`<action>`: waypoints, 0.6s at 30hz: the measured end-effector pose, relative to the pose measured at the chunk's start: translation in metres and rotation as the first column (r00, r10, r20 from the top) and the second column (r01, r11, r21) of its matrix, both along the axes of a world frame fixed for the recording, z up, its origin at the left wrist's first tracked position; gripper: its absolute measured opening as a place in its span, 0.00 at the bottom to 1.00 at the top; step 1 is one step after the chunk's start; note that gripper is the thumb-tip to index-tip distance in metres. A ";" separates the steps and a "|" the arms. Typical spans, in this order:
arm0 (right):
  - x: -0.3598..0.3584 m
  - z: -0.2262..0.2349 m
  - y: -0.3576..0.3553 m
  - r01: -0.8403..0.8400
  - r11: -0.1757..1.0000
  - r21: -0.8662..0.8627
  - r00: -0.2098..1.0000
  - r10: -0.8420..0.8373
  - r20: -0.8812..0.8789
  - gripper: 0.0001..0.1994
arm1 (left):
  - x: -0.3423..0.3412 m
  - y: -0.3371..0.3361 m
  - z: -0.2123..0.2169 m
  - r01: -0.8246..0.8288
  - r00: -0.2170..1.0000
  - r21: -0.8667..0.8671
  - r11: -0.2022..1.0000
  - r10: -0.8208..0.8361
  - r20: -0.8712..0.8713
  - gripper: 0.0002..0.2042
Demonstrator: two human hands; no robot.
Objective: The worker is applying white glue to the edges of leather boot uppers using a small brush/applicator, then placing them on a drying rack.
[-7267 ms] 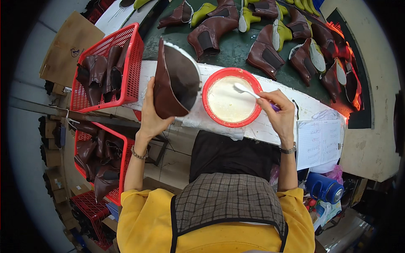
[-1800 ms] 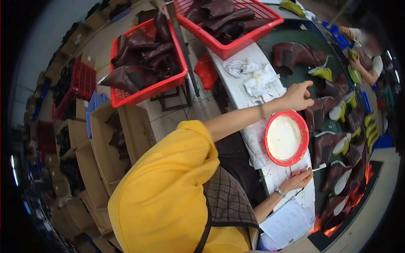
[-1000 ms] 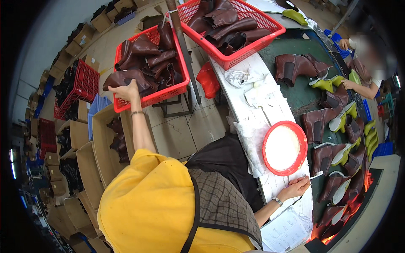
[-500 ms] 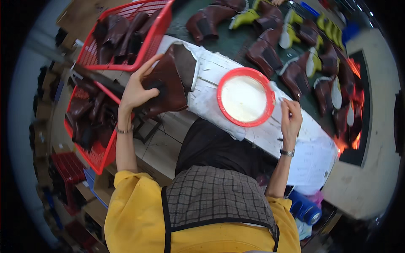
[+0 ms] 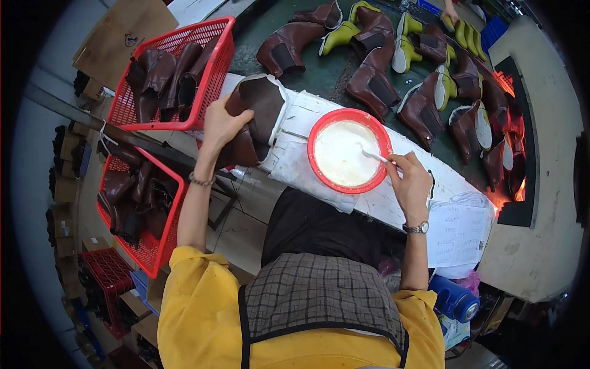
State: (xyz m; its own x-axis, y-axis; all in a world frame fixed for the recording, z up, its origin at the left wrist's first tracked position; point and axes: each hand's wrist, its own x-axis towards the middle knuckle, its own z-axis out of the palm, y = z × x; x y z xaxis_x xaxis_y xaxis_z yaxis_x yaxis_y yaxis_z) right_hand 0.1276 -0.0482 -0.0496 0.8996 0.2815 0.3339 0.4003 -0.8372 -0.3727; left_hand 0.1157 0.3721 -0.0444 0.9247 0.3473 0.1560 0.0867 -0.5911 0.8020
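Note:
My left hand (image 5: 222,126) is closed round a dark brown leather boot upper (image 5: 261,101), thumb on the near side and fingers out of sight behind. The upper's pale-edged opening faces up and to the right, over the left end of a white board (image 5: 295,138). My right hand (image 5: 410,184) pinches a slim white-handled tool (image 5: 376,156) that slants into a red-rimmed bowl (image 5: 313,166) of creamy white liquid (image 5: 344,154). Whether the tool ends in bristles is hidden in the liquid. The bowl rests on the board in front of me.
Two red baskets of brown boots stand on my left, one farther (image 5: 212,92) and one nearer (image 5: 153,264). Boots and yellow-green soles (image 5: 338,40) cover the dark green belt (image 5: 246,61) beyond the board, leading to a glowing opening (image 5: 505,83). Another person's hand (image 5: 450,13) is far off.
My right hand has moved from beside the bowl to its rim, and the tool now dips into the liquid. The boot upper has turned in my left hand, showing more of its inside.

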 end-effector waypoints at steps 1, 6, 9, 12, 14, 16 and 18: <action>-0.002 0.003 -0.003 0.059 0.998 0.037 0.986 -0.052 -0.161 0.08 | -0.006 0.000 0.012 0.055 0.995 -0.129 0.990 -0.065 -0.078 0.20; 0.008 0.021 0.001 -0.183 0.838 0.514 0.964 0.256 -0.073 0.10 | -0.025 -0.034 0.065 0.250 0.876 -0.370 0.894 -0.372 -0.307 0.17; 0.018 0.028 0.020 -0.357 0.750 0.557 0.919 0.388 0.066 0.10 | -0.027 -0.060 0.081 0.415 0.759 -0.342 0.843 -0.528 -0.381 0.15; 0.023 0.034 0.030 -0.346 0.799 0.493 0.934 0.344 0.098 0.10 | -0.030 -0.071 0.087 0.397 0.762 -0.432 0.810 -0.553 -0.336 0.13; 0.022 0.036 0.032 -0.343 0.802 0.489 0.937 0.325 0.125 0.09 | -0.034 -0.071 0.088 0.283 0.846 -0.513 0.810 -0.463 -0.265 0.11; 0.015 0.034 0.032 -0.333 0.812 0.479 0.943 0.291 0.163 0.10 | -0.037 -0.071 0.087 0.270 0.898 -0.533 0.802 -0.410 -0.161 0.11; 0.007 0.029 0.034 -0.327 0.816 0.477 0.945 0.284 0.161 0.10 | -0.039 -0.072 0.085 0.225 0.942 -0.549 0.805 -0.324 -0.090 0.10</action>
